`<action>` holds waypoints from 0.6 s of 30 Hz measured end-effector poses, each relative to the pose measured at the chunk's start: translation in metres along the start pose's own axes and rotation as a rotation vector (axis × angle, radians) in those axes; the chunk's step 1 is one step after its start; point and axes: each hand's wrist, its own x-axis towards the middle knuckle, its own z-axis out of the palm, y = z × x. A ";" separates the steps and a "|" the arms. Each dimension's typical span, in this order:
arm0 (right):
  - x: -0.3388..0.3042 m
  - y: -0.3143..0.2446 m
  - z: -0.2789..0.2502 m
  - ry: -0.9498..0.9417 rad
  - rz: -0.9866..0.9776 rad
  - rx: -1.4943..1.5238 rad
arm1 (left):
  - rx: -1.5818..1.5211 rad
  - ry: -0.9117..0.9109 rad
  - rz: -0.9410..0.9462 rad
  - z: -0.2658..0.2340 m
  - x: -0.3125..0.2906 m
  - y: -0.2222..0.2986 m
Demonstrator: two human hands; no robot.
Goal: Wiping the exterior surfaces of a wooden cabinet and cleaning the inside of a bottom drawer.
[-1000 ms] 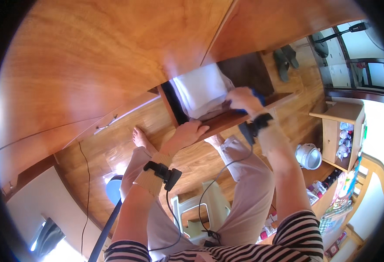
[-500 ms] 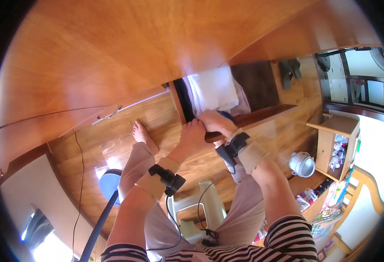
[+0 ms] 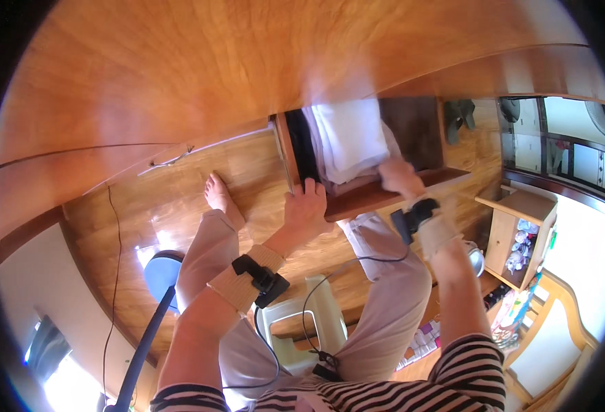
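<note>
A dark brown wooden drawer (image 3: 367,198) is pulled out from under the large wooden front ahead of me. White folded cloth (image 3: 349,141) lies in it on greyish-pink folded cloth (image 3: 391,145), with something black (image 3: 301,144) along the drawer's left side. My left hand (image 3: 305,211) grips the near left corner of the drawer, fingers hooked over its front edge. Blurred by motion, my right hand (image 3: 402,178) is over the drawer's front edge, close to the near right corner of the folded cloth. What its fingers hold, if anything, cannot be made out.
Below my arms stands a white plastic stool (image 3: 328,319), with a cable (image 3: 357,259) running from my wrists. A blue round base with a pole (image 3: 163,275) is at the left. To the right are a wooden cabinet (image 3: 501,244), a white pot (image 3: 476,262) and dark slippers (image 3: 460,113).
My right hand has moved right, away from my left hand, along the drawer front. A dark blue patch beside it no longer shows. My left hand keeps its place on the corner.
</note>
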 end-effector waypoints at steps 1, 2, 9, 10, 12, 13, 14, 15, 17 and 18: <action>-0.001 -0.025 0.002 0.096 -0.137 0.095 | 0.004 0.025 0.011 -0.002 0.000 -0.001; -0.003 -0.049 0.003 0.189 -0.269 0.189 | 0.003 0.049 0.027 -0.002 0.001 0.000; -0.008 -0.103 -0.013 0.274 -0.370 0.340 | -0.016 0.154 0.124 0.004 -0.004 -0.013; -0.020 -0.079 -0.014 0.253 -0.277 0.256 | -0.039 0.127 0.140 0.004 -0.001 -0.006; -0.004 -0.026 -0.007 -0.042 -0.055 -0.010 | -0.039 0.111 0.149 -0.005 0.003 -0.004; -0.002 0.006 0.001 -0.012 -0.005 -0.009 | -0.039 0.086 0.155 -0.005 0.002 -0.003; -0.004 0.034 0.009 0.014 0.043 -0.004 | -0.039 0.055 0.159 -0.005 -0.002 -0.003; -0.009 0.056 0.012 0.014 0.097 -0.054 | -0.046 0.052 0.164 -0.003 -0.003 -0.003; -0.007 0.108 0.027 0.007 0.258 -0.106 | -0.040 0.049 0.163 -0.001 -0.002 -0.001; -0.004 0.135 0.043 -0.006 0.368 -0.114 | -0.052 0.052 0.172 -0.002 -0.001 0.005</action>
